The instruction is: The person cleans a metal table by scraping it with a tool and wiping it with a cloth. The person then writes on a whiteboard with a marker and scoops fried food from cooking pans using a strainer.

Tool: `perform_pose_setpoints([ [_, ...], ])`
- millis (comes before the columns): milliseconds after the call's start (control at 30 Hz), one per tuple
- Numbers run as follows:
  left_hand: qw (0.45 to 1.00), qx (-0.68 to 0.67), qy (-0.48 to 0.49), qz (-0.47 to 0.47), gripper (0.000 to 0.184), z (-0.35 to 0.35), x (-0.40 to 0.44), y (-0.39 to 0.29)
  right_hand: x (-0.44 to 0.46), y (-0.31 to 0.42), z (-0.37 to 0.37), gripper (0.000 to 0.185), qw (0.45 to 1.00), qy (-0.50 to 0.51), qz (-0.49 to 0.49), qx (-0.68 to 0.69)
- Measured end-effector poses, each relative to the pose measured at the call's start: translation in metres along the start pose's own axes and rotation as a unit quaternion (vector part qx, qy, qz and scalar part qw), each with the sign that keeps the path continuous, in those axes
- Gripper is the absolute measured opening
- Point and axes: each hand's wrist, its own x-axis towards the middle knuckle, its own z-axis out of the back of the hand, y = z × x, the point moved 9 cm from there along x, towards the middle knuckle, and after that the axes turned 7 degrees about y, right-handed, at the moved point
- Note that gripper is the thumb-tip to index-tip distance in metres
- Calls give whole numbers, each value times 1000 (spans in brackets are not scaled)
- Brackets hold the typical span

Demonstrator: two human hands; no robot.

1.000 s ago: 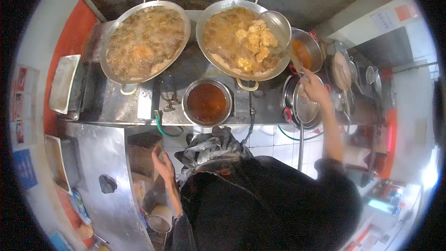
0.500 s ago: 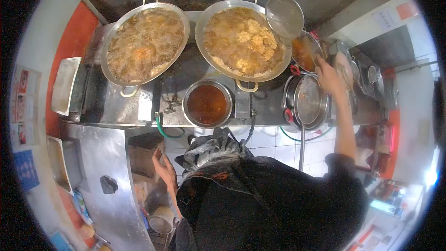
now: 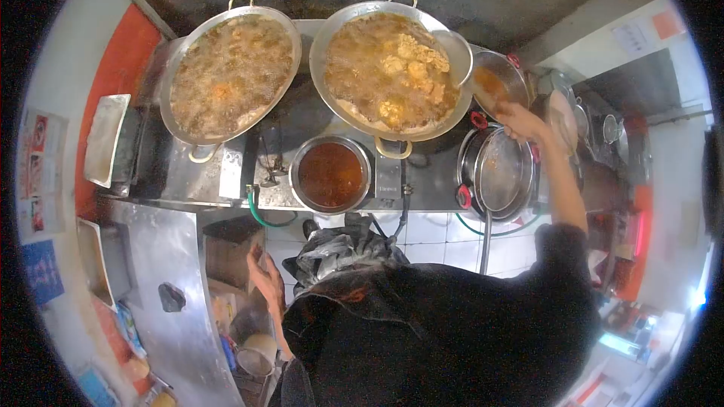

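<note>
My right hand (image 3: 522, 120) is closed around the handle of a round skimmer. The skimmer (image 3: 457, 56) tilts at the right rim of the right wok (image 3: 326, 94), beside golden fried pieces (image 3: 413, 68) clustered in bubbling oil; whether it touches the oil is unclear. My left hand (image 3: 265, 275) hangs low beside my body with its fingers extended, holding nothing. To the left, a second wok (image 3: 170, 122) also holds bubbling oil, with an orange-brown piece near its middle.
A metal pot of reddish-brown liquid (image 3: 330, 175) stands at the counter's front. At right are a long-handled strainer (image 3: 504, 173) over a pot and a pan with brown liquid (image 3: 492, 84). A green hose (image 3: 260, 218) hangs at the front edge. Left stands a metal counter (image 3: 162, 241).
The skimmer has moved left and down, from above the right wok's far right edge to its inner right rim. My right hand has lowered slightly and turned. My left hand stays low.
</note>
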Motion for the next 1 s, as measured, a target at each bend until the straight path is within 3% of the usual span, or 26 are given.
perform_pose_setpoints([
  [67,1000,1,-13,-6,37,-3,-8,14,0,-16,-29,57,989,65,-15,131],
  [167,999,34,-2,18,37,-7,-12,15,9,-13,-60,48,961,85,34,259],
  [267,1000,24,-3,14,37,-10,-11,12,18,-3,-90,51,895,179,78,402],
  [433,1000,12,-11,20,38,-11,-12,7,35,18,-128,33,841,212,95,488],
  [1000,999,14,-32,23,36,0,-26,9,58,43,-164,35,768,142,131,610],
])
